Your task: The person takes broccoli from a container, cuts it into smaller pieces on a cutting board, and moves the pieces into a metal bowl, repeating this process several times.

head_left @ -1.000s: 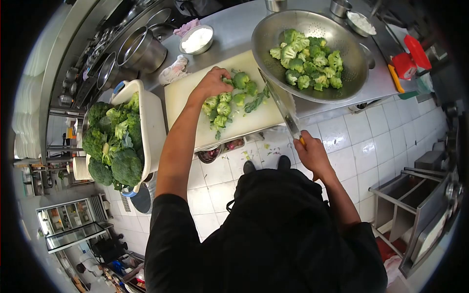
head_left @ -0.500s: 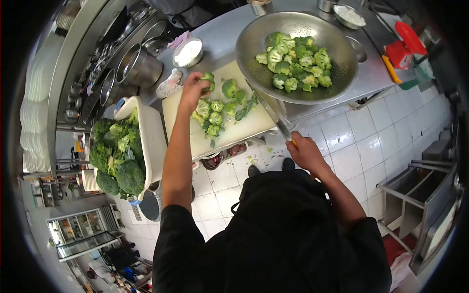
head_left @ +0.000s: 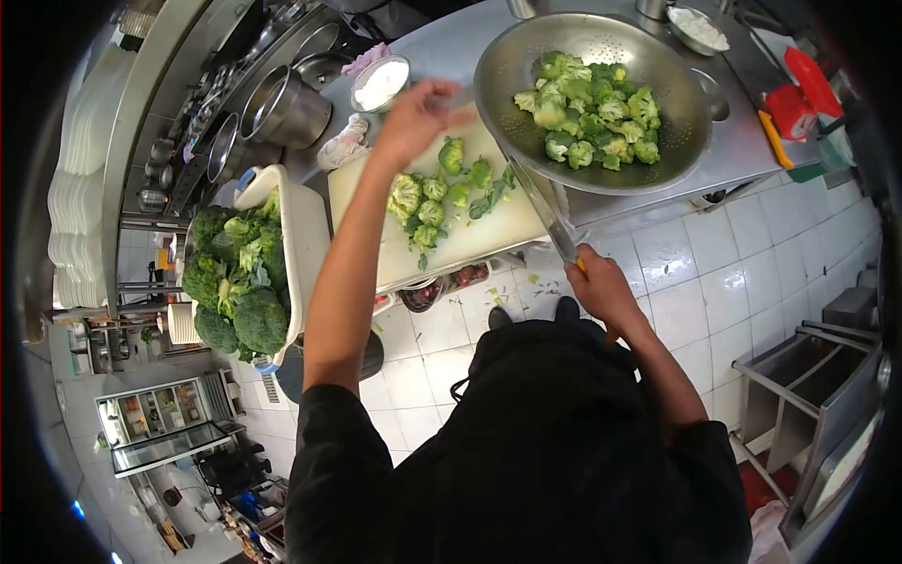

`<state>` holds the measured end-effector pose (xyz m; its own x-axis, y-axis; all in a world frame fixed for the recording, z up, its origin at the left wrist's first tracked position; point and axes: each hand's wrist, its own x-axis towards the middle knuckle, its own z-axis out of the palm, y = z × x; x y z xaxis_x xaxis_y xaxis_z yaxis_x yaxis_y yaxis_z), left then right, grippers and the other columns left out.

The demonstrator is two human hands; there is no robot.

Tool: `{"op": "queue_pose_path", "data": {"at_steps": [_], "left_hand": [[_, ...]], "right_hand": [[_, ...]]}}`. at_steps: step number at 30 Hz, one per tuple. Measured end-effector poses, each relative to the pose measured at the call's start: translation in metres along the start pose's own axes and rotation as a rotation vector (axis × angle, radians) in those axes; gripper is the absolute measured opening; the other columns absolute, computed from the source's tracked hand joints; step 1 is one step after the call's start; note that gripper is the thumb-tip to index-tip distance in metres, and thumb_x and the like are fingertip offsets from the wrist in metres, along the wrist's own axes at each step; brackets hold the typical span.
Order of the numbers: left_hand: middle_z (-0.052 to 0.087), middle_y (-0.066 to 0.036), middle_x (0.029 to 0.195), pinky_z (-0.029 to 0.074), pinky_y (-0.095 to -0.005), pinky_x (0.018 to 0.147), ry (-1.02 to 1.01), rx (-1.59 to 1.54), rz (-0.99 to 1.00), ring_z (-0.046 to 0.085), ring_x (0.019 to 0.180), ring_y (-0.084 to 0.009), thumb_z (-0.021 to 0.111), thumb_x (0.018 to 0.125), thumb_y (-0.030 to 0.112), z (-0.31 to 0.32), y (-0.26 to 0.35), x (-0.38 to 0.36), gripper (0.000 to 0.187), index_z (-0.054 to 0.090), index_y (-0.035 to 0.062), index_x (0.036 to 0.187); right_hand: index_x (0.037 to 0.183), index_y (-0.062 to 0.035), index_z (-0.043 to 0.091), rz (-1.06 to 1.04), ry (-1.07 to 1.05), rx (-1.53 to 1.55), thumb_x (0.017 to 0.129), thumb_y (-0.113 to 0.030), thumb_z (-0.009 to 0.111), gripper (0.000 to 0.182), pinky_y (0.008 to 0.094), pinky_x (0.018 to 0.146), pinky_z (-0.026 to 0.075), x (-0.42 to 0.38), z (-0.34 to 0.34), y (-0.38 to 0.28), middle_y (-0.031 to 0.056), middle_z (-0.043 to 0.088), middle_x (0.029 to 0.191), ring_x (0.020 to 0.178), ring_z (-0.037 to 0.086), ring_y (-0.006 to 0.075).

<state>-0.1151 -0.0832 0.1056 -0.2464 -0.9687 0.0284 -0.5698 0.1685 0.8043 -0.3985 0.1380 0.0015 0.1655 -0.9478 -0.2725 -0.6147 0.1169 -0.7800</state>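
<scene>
- Since half a second ago: left hand (head_left: 418,117) lifted off the cutting board (head_left: 427,202) and swung toward the colander (head_left: 592,99), fingers now spread and blurred, holding nothing that can be made out.
- Right hand (head_left: 601,287) closed around the handle of the knife (head_left: 545,211), low at the near board edge.
- Knife's long axis running from that hand up and away, blade lying between the loose broccoli florets (head_left: 437,193) and the colander rim.
- Florets on the board just below the left hand, the nearer hand; cut florets (head_left: 587,103) inside the colander to its right.
- Whole broccoli heads (head_left: 235,273) in the white tub (head_left: 305,235), well left.
- No readable labels, brands or writing anywhere.
</scene>
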Motion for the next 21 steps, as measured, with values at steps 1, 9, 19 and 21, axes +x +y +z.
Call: {"op": "queue_pose_path", "data": {"at_steps": [1,9,19,21], "left_hand": [[0.069,-0.007,0.108,0.053,-0.0331,0.087,-0.092,0.114,-0.056,0.064,0.095,-0.0180,0.089,0.075,0.026,0.009,-0.011,-0.015,0.058,0.067,0.0065,0.125],[0.055,-0.023,0.136,0.050,-0.0434,0.102,-0.121,0.660,-0.008,0.060,0.117,-0.0414,0.072,0.075,0.001,0.087,-0.064,-0.073,0.072,0.055,0.0216,0.141],[0.067,-0.014,0.126,0.053,-0.0410,0.095,0.219,-0.039,0.223,0.065,0.110,-0.0278,0.088,0.080,0.025,0.051,0.052,-0.029,0.074,0.054,0.0138,0.145],[0.065,-0.016,0.127,0.053,-0.0404,0.095,0.127,0.172,0.175,0.065,0.112,-0.0283,0.088,0.078,0.025,0.029,0.056,-0.025,0.075,0.055,0.0126,0.145]], "right_hand": [[0.108,0.0015,0.055,0.007,-0.003,0.010,0.097,-0.021,0.058,0.026,0.0573,0.082,0.050,0.000,0.001,0.000,0.0298,0.069,0.089,0.091,0.065,0.0506],[0.108,0.0011,0.056,0.005,-0.011,0.032,0.097,-0.022,0.059,0.026,0.0565,0.078,0.051,0.001,0.002,0.001,0.0280,0.069,0.083,0.084,0.066,0.0497],[0.105,0.0012,0.054,0.047,-0.008,0.053,0.098,-0.022,0.059,0.025,0.0536,0.073,0.050,0.000,0.005,-0.001,0.0266,0.068,0.080,0.081,0.066,0.0480],[0.098,0.0013,0.053,0.053,0.002,0.095,0.098,-0.021,0.059,0.024,0.0499,0.066,0.048,0.000,0.007,0.002,0.0255,0.065,0.076,0.073,0.065,0.0443]]}}
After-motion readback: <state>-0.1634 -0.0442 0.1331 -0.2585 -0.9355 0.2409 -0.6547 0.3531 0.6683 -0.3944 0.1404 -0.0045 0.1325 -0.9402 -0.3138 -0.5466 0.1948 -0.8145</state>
